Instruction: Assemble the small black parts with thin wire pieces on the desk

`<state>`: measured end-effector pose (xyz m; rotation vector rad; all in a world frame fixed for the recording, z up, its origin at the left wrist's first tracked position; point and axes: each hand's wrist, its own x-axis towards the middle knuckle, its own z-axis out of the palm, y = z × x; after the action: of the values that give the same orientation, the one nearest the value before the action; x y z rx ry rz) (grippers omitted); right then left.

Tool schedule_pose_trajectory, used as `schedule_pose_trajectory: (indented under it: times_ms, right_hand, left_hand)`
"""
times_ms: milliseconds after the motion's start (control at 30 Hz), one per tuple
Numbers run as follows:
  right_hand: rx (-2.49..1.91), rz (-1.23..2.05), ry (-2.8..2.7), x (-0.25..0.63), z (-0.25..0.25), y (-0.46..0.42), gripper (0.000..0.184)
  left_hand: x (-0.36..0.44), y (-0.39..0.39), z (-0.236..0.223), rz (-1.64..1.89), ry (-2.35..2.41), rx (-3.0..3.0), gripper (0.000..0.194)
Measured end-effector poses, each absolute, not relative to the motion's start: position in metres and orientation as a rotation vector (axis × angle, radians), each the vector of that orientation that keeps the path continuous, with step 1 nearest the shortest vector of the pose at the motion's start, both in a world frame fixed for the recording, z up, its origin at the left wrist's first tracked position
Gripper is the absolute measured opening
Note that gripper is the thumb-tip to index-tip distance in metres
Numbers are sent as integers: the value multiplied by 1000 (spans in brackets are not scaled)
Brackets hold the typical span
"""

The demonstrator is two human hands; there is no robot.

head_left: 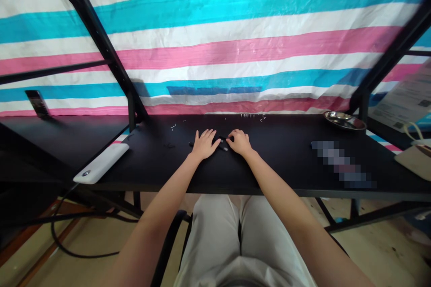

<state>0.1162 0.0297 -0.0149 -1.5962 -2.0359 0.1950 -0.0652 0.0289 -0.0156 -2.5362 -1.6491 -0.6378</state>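
A white power bank (pixel 101 163) lies slanted at the front left edge of the black tabletop (pixel 279 152), with small white wire scraps (pixel 173 126) near the back edge. Mid-table, short black sticks (pixel 222 145) lie under and between the hands. The left hand (pixel 205 144) is flat and open, fingers spread. The right hand (pixel 240 141) rests lightly curled on the sticks; whether it grips them, I cannot tell. Open tabletop runs right to a steel dish (pixel 345 121) on the back edge and a pixelated, unreadable strip (pixel 341 163).
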Motion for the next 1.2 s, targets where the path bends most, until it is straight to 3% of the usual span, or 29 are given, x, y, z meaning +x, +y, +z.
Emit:
schedule_pose_trajectory:
  times_ms: [533,800,1200]
  right_hand:
    - [-1561,207,-1869,123,-4,33,11]
    - [-1346,424,-1712,157,2,27,7]
    - [-1096,536,-1625,180,-20,2,20]
  left_hand:
    - [-65,27,-14,-706,-1638,-2510,51]
    - [-58,21,-1,-821,-1497,-2566,49]
    - [7,3,4,-1038,-1254,-2553,33]
